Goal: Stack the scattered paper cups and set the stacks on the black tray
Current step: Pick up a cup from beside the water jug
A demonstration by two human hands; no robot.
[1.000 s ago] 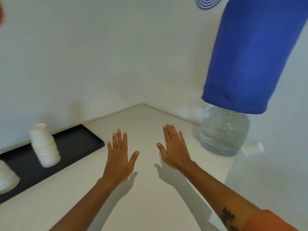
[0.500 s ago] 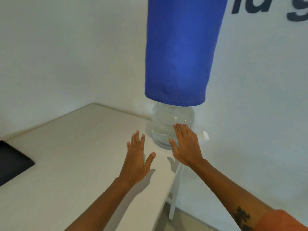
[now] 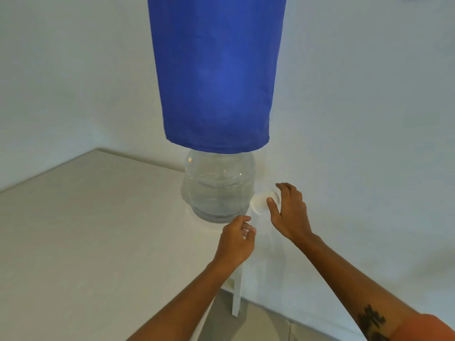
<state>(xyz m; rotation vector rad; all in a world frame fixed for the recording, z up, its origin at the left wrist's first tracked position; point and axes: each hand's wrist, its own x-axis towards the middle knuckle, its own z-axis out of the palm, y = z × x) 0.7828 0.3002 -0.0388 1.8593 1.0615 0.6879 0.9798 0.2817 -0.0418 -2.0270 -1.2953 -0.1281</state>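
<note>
A single white paper cup (image 3: 258, 205) lies on its side at the table's right edge, between the water jug and the wall. My right hand (image 3: 289, 212) is spread around it, thumb at the cup's rim and fingers curled over its far side, not closed on it. My left hand (image 3: 237, 239) hovers just below the jug with its fingers loosely curled and nothing in it. The black tray and the cup stacks are out of view.
A large clear water jug (image 3: 219, 190) stands at the table's (image 3: 98, 230) right end under a blue cloth cover (image 3: 214, 70). White walls close in behind and to the right. The table's edge and a white leg (image 3: 236, 291) drop to the floor below my hands.
My view has swung right, so the tray and stacks have left the frame. Both hands moved toward the jug; the right hand reached around the lying cup and the left hand's fingers curled.
</note>
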